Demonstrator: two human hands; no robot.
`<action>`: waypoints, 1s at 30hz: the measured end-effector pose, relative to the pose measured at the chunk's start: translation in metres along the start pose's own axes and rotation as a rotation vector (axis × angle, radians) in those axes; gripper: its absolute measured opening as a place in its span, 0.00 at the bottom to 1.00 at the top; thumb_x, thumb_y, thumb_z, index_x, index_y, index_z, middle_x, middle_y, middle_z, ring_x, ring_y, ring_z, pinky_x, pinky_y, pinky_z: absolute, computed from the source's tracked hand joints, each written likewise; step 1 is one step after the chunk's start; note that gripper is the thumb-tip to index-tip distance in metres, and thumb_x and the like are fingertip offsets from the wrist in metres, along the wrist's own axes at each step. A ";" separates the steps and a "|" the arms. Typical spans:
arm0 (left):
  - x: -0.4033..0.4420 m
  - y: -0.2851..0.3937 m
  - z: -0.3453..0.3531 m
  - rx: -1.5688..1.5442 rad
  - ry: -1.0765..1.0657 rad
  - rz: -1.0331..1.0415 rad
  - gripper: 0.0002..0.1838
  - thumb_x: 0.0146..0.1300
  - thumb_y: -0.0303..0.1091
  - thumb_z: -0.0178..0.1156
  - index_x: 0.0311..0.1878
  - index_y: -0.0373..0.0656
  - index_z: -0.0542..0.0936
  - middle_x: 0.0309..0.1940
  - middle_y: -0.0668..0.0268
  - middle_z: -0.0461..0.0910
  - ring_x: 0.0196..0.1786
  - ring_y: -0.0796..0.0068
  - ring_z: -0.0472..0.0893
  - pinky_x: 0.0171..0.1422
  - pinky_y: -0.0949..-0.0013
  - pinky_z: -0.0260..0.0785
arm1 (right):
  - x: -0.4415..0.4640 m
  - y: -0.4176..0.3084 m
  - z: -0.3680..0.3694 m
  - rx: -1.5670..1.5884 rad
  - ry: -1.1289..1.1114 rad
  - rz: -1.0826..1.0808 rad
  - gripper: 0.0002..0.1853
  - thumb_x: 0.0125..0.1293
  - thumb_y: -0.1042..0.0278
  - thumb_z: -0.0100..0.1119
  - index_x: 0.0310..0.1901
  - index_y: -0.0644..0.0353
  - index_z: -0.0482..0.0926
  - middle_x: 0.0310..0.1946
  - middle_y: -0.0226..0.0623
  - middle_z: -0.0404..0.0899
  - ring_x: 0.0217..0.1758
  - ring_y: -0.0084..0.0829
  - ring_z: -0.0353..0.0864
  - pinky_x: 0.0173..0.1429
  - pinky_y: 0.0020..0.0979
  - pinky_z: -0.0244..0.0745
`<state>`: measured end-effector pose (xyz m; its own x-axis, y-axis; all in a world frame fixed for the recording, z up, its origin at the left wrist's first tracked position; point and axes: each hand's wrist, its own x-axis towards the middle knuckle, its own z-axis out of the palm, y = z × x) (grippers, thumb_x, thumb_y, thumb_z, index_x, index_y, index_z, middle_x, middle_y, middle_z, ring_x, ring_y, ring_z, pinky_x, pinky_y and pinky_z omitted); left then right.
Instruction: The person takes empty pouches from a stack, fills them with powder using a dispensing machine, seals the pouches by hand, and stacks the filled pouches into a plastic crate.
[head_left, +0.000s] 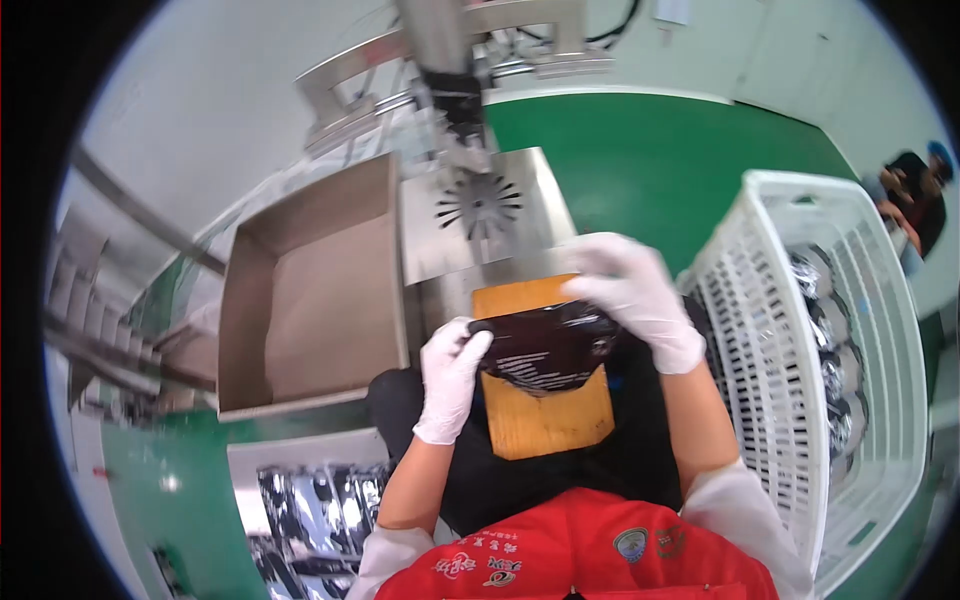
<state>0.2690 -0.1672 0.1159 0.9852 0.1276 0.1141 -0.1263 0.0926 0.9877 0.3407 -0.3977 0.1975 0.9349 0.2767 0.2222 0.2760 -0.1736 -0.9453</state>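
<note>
A dark, shiny pouch (540, 350) with small pale print hangs over a yellow-brown wooden board (550, 425) in front of my body. My left hand (452, 378), in a white glove, pinches the pouch at its left end. My right hand (630, 292), also gloved and blurred by motion, is at the pouch's upper right corner. Its fingers are smeared, so their grip on the pouch is unclear.
A deep metal tray (330, 290) lies to the left, beside a steel machine plate (478, 205) with radial slots. On the right stands a white crate (770, 330) holding packed items. Shiny packages (320, 510) lie at lower left. Another person (912, 195) is at far right.
</note>
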 end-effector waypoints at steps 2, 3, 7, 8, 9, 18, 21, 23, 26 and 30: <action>0.003 0.009 0.013 -0.039 0.017 -0.005 0.02 0.63 0.23 0.60 0.34 0.35 0.80 0.33 0.72 0.77 0.37 0.83 0.74 0.44 0.76 0.66 | 0.008 -0.013 0.019 -0.527 -0.243 -0.447 0.21 0.51 0.53 0.70 0.41 0.60 0.84 0.42 0.42 0.83 0.51 0.45 0.78 0.60 0.41 0.70; 0.004 0.005 0.015 -0.004 0.017 0.029 0.03 0.64 0.22 0.58 0.37 0.36 0.80 0.33 0.72 0.77 0.37 0.83 0.75 0.44 0.77 0.66 | 0.011 -0.009 0.035 -0.575 -0.367 -0.559 0.19 0.52 0.53 0.68 0.39 0.60 0.84 0.36 0.46 0.83 0.46 0.48 0.80 0.53 0.42 0.73; 0.001 -0.008 0.014 -0.040 0.065 0.140 0.03 0.63 0.20 0.56 0.35 0.36 0.79 0.34 0.71 0.77 0.37 0.82 0.74 0.45 0.77 0.65 | 0.008 0.000 0.040 -0.669 -0.484 -0.287 0.13 0.51 0.58 0.66 0.32 0.60 0.84 0.26 0.49 0.80 0.35 0.51 0.82 0.42 0.46 0.75; -0.001 -0.010 0.012 -0.055 0.089 0.195 0.03 0.62 0.19 0.57 0.32 0.36 0.77 0.33 0.70 0.76 0.37 0.82 0.73 0.45 0.76 0.65 | 0.003 0.005 0.033 -0.610 -0.444 -0.281 0.13 0.51 0.58 0.66 0.31 0.60 0.84 0.26 0.49 0.80 0.35 0.51 0.82 0.42 0.46 0.75; 0.002 -0.016 0.005 -0.100 0.090 0.159 0.04 0.62 0.19 0.57 0.32 0.37 0.77 0.33 0.71 0.75 0.36 0.82 0.73 0.45 0.76 0.64 | -0.002 -0.006 0.022 -0.685 -0.508 -0.192 0.14 0.53 0.58 0.66 0.34 0.60 0.85 0.27 0.48 0.81 0.36 0.50 0.82 0.42 0.45 0.75; -0.003 -0.024 -0.001 -0.083 0.086 0.151 0.06 0.62 0.18 0.57 0.31 0.39 0.77 0.32 0.72 0.75 0.35 0.84 0.71 0.45 0.77 0.64 | -0.063 0.016 -0.037 -0.674 -0.336 -0.023 0.14 0.58 0.57 0.64 0.38 0.59 0.85 0.33 0.44 0.83 0.41 0.46 0.81 0.47 0.43 0.74; -0.011 -0.019 0.002 -0.128 0.070 0.132 0.06 0.61 0.17 0.56 0.31 0.39 0.76 0.32 0.72 0.74 0.34 0.84 0.71 0.45 0.77 0.64 | -0.080 0.022 -0.033 -0.673 -0.180 -0.202 0.12 0.60 0.58 0.63 0.38 0.57 0.84 0.29 0.41 0.82 0.36 0.46 0.82 0.42 0.42 0.75; -0.016 -0.021 0.001 -0.133 0.065 0.157 0.06 0.61 0.17 0.56 0.31 0.39 0.76 0.32 0.71 0.74 0.34 0.84 0.71 0.44 0.77 0.65 | -0.094 0.018 -0.026 -0.752 -0.123 -0.185 0.11 0.60 0.58 0.63 0.35 0.56 0.83 0.27 0.39 0.81 0.34 0.45 0.82 0.39 0.42 0.75; -0.020 -0.013 -0.005 -0.158 0.064 0.185 0.06 0.62 0.17 0.54 0.31 0.38 0.76 0.31 0.70 0.75 0.34 0.83 0.71 0.44 0.76 0.65 | -0.117 -0.007 -0.013 -0.845 -0.002 -0.247 0.10 0.61 0.59 0.62 0.28 0.55 0.77 0.21 0.36 0.77 0.27 0.42 0.81 0.31 0.40 0.73; -0.021 0.050 0.009 -0.153 0.001 0.410 0.07 0.68 0.23 0.52 0.33 0.36 0.76 0.31 0.69 0.74 0.35 0.81 0.71 0.43 0.76 0.64 | -0.153 -0.088 -0.009 -0.975 0.220 -0.344 0.11 0.59 0.60 0.64 0.25 0.54 0.76 0.17 0.34 0.74 0.23 0.39 0.79 0.27 0.38 0.71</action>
<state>0.2433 -0.1744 0.1635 0.8500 0.1854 0.4931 -0.5226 0.1797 0.8334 0.1752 -0.4328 0.2489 0.7654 0.2944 0.5722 0.5020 -0.8295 -0.2448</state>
